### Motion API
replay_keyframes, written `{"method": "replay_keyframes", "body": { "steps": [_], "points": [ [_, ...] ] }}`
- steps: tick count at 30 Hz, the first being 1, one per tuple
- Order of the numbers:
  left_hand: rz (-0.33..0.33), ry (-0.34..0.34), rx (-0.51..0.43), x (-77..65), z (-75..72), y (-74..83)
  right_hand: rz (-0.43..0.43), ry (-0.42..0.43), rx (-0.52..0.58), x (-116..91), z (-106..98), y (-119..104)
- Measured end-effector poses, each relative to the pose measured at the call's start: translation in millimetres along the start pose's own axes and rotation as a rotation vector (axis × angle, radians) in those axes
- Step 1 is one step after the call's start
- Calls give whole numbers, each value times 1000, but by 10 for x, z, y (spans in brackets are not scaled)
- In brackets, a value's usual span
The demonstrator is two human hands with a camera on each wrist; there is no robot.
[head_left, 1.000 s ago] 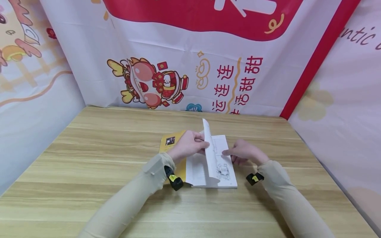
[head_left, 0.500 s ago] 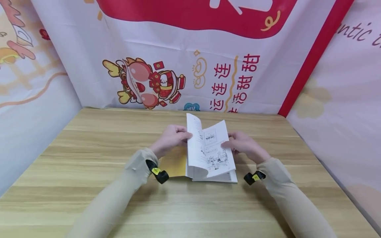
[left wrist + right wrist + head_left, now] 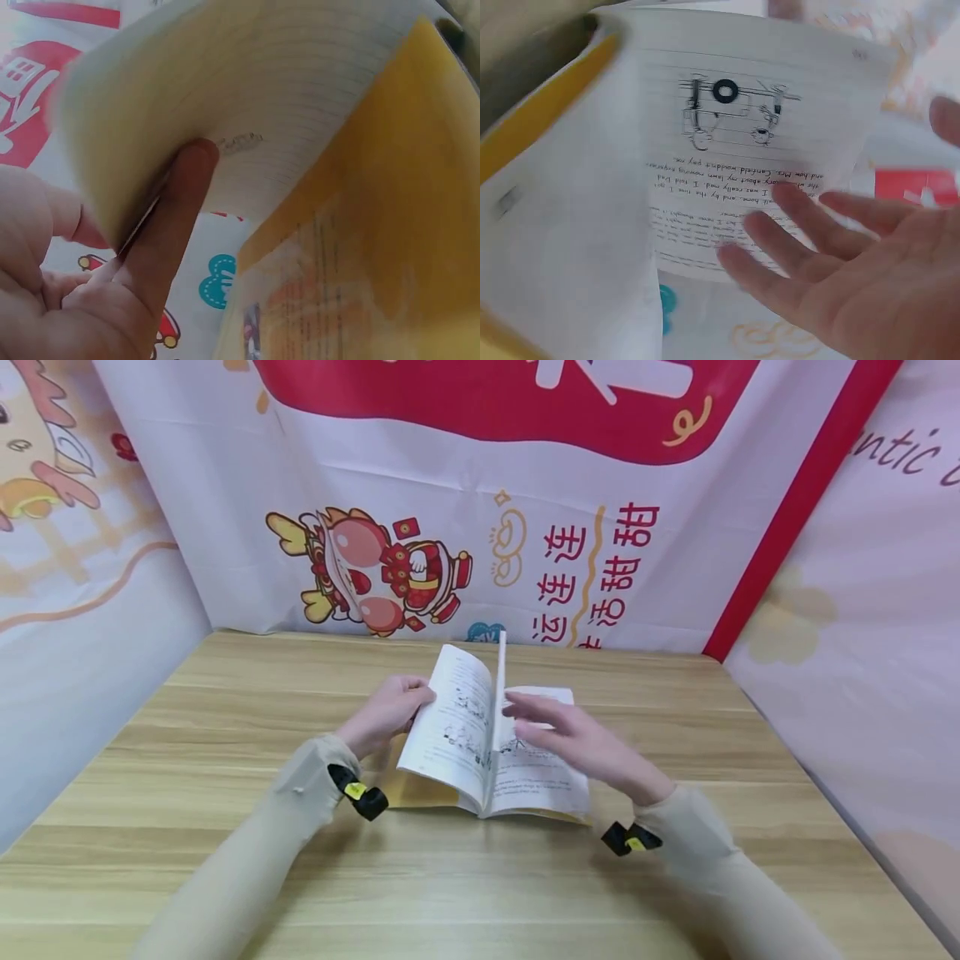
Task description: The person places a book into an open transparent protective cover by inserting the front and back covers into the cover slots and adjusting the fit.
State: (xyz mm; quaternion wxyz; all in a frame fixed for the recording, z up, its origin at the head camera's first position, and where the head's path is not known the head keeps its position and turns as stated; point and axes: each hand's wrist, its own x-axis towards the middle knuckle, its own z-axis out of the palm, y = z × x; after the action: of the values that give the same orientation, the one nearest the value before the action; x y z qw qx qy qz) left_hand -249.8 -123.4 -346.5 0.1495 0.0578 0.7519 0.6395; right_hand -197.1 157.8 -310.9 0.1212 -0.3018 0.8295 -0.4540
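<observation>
A paperback book (image 3: 453, 735) with printed text and line drawings lies spread out on the table, its yellow cover (image 3: 397, 195) underneath. My left hand (image 3: 386, 712) pinches a raised bundle of pages by its left edge, with a finger on the back side in the left wrist view. Near the middle one part of the pages (image 3: 499, 689) stands nearly upright, seen edge-on. My right hand (image 3: 581, 745) hovers over the right-hand pages, fingers spread and straight, tips right at the upright pages. In the right wrist view those fingers (image 3: 802, 262) overlap a page with a drawing and text.
The book is on a wood-grain table (image 3: 480, 893). A white and red printed cloth (image 3: 420, 452) hangs behind it, and other printed cloths flank both sides. Each wrist wears a black strap (image 3: 358, 792) with a small camera.
My left hand has moved left, drawing a bundle of pages over with it. My right hand has let go of the right page edge and moved inward over the book, its fingers now spread.
</observation>
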Motion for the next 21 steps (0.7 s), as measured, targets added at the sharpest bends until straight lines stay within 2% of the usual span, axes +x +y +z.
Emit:
{"method": "replay_keyframes", "body": {
  "steps": [4, 7, 10, 12, 14, 17, 19, 21],
  "points": [
    [4, 17, 0, -58, -3, 48, -124, -13, -276, 35, 227, -113],
    [28, 18, 51, -102, 37, 111, -194, -11, -463, 82, 362, -164],
    [42, 19, 124, -132, 83, 163, -273, 27, -649, 121, 453, -202],
    [50, 26, 179, -144, 102, 188, -305, 86, -765, 129, 485, -225],
    [40, 35, 211, -152, 108, 203, -279, 179, -871, 117, 492, -249],
    [34, 37, 245, -170, 101, 225, -148, 336, -947, 85, 467, -273],
    [28, 30, 251, -180, 91, 238, -41, 404, -900, 66, 437, -277],
    [23, 27, 262, -192, 85, 249, 28, 425, -805, 58, 408, -270]
  ]
}}
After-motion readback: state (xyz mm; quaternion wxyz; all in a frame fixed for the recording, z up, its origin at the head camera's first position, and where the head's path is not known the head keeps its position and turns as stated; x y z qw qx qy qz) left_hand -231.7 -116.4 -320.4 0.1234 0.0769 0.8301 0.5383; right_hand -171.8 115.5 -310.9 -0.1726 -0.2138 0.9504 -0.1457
